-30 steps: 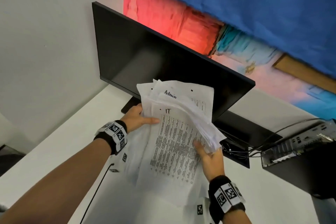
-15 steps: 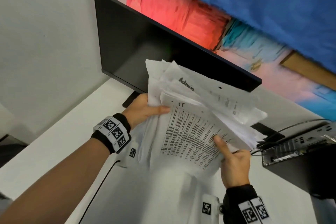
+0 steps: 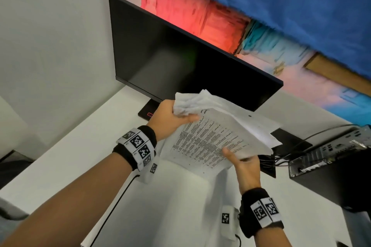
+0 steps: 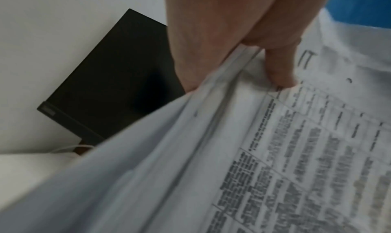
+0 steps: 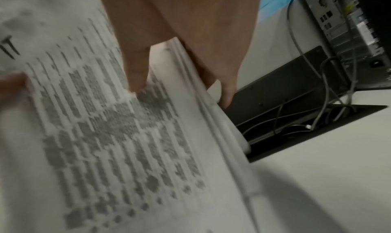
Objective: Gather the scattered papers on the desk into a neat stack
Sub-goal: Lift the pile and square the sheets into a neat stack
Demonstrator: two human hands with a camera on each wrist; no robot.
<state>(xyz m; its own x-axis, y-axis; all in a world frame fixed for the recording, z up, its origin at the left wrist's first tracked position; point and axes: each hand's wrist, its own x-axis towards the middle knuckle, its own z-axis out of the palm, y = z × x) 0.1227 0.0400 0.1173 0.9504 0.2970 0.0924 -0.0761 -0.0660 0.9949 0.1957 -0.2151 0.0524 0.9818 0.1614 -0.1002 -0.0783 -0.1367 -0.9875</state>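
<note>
Both hands grip the papers (image 3: 218, 136) off the surface (image 3: 60, 166): left hand (image 3: 168, 120) pinching the far-left corner, right hand (image 3: 244, 168) the near-right edge. Long axis runs diagonally between them; edges ragged, need squaring

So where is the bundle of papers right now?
In the head view the papers are centre frame, lifted above the desk before the monitor, held by left hand and right hand.

Papers (image 3: 210, 138): thin white printed sheets, matt, top corner crumpled & soft. Desk (image 3: 66, 156): smooth white, slight sheen. Monitor (image 3: 170, 62): glossy black screen w/ faint reflections. PC case (image 3: 331, 150): bare grey metal rear panel, matt black sides. Wristbands (image 3: 138, 146): black cloth.
</note>
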